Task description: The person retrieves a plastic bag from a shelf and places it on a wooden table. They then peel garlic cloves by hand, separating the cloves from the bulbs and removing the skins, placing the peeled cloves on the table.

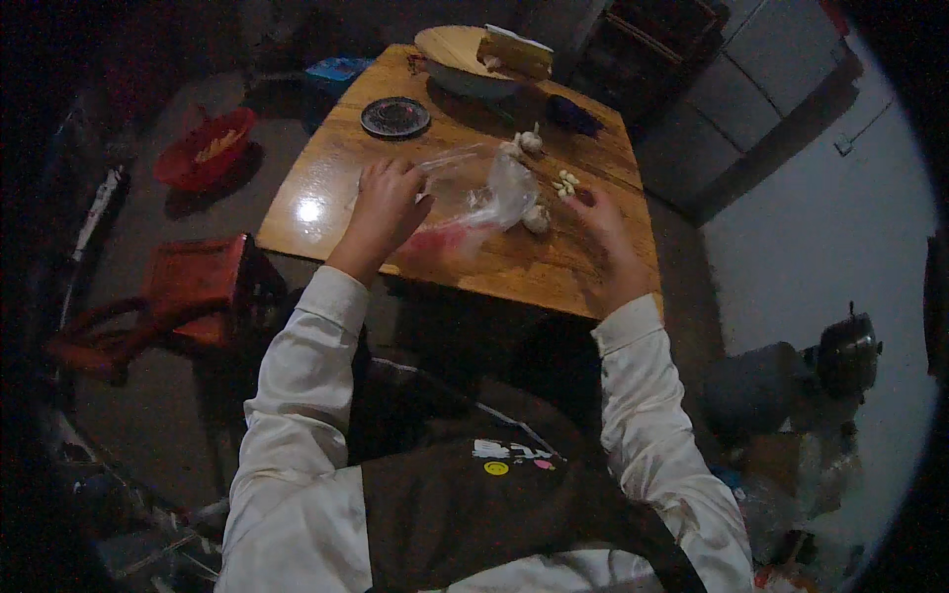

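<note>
On the wooden table (311, 167), my left hand (387, 200) rests palm down at the left end of a clear plastic bag (511, 193) with red on it. Its fingers are bent, and what lies under them is hidden. My right hand (609, 233) reaches in from the right, thumb and fingertips beside a small pile of pale garlic cloves (567, 183). Whether it pinches a clove is too dim to tell. One garlic bulb (536, 218) lies against the bag's right side. Another bulb (531, 141) sits beyond the bag.
Toward the far end stand a large bowl (467, 81) with a box-like item (515, 53) in it, a dark round dish (395, 117) and a dark purple item (573, 115). Left of the table are a red basket (204, 156) and a reddish chair (196, 282). A wall (808, 244) rises right.
</note>
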Tool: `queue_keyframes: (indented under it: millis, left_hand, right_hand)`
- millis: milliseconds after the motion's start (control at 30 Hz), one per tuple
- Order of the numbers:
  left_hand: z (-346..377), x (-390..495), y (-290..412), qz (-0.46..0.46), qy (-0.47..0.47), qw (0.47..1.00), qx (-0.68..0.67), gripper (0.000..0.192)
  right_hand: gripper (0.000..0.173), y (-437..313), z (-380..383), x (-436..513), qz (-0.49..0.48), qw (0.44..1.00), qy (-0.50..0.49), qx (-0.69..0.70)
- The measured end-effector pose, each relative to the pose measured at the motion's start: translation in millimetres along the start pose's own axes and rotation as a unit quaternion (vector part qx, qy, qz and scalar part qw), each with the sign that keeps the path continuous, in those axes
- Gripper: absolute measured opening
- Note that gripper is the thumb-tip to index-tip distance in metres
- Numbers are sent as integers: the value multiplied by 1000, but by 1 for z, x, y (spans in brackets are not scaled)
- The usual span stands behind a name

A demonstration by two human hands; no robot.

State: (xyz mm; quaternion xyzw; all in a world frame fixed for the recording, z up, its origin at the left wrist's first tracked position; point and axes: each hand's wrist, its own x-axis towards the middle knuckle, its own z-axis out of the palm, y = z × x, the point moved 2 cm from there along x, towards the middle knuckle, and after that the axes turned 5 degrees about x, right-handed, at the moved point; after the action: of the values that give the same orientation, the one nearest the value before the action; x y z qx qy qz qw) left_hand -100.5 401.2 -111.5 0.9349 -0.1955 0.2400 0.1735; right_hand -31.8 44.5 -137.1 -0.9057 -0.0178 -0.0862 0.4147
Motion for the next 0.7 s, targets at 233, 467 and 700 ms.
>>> queue_keyframes:
  millis: [233, 467, 700]
  left_hand:
    - [33, -12, 52, 18, 68, 997, -36, 57]
    - [56, -26, 17, 9, -10, 999, 32, 41]
    - [8, -69, -52, -200, 4, 973, 118, 17]
  right_hand:
    - [56, -3, 64, -27, -69, 982, 29, -173]
    - [58, -36, 53, -29, -42, 964, 195, 174]
    - [55, -107, 83, -66, -163, 972, -30, 165]
